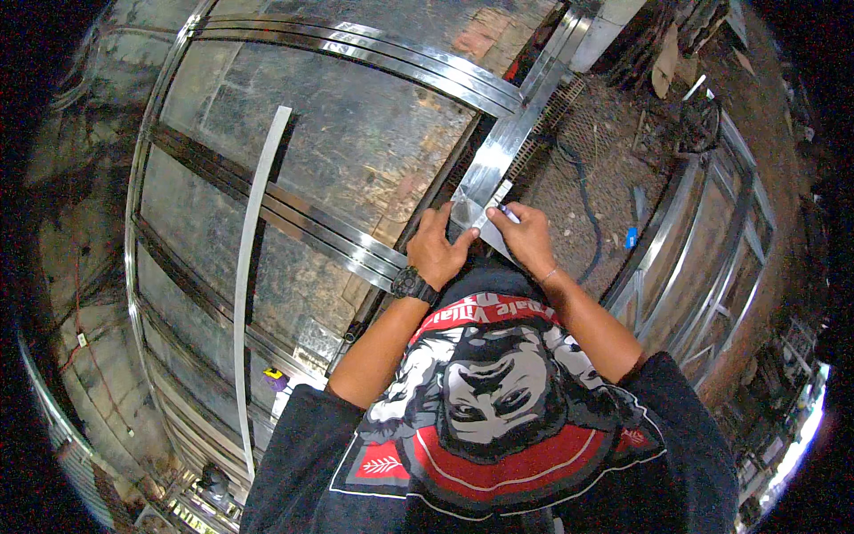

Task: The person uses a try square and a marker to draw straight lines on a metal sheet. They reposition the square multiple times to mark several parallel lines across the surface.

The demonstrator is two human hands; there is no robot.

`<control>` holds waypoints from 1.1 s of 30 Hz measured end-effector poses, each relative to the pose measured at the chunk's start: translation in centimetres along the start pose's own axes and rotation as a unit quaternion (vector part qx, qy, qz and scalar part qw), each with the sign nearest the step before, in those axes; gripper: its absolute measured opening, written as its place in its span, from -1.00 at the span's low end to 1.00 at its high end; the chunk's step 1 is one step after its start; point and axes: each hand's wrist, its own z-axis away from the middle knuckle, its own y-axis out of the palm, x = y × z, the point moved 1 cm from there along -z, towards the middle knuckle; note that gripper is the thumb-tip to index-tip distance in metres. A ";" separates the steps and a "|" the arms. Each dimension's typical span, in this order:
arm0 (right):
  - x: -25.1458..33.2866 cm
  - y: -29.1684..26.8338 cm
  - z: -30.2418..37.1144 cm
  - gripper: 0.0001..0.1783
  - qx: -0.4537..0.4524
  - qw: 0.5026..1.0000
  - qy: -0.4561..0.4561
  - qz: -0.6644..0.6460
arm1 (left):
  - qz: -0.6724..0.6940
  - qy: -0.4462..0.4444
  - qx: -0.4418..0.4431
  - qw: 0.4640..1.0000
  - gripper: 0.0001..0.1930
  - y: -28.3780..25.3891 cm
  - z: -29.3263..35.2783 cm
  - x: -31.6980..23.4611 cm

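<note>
A shiny metal bar (500,149) runs down towards me along the near side of a metal frame. My left hand (436,247), with a dark watch (413,285) on its wrist, closes over the bar's near end. Its thumb and fingers lie on either side of a greyish round patch, which I cannot make out clearly. Just right of it, my right hand (527,238) pinches a pale marker with a dark end (508,213). The marker's tip is hard to see. Under and beside the right fingers lies a flat, pale straight-edged piece (500,192), partly covered.
The large metal frame (334,233) with crossbars spreads over a worn board on the left. A long pale strip (256,233) lies across it, near a yellow and purple tape measure (275,378). On the right are a dark cable (587,191), a blue object (632,238) and another frame (698,240).
</note>
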 end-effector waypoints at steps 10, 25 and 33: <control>-0.4 0.1 0.0 -0.59 0.013 1.000 -0.002 -0.027 | 0.008 0.012 0.002 1.000 -0.36 -0.1 -0.3 -0.1; -0.9 0.0 -0.4 -0.60 0.028 0.999 0.016 -0.039 | -0.038 0.041 0.037 0.998 -0.24 -0.2 0.5 -0.3; 0.3 -0.3 0.2 -0.61 0.021 0.998 0.026 -0.050 | -0.045 0.044 0.116 0.991 -0.16 -1.2 0.5 -0.3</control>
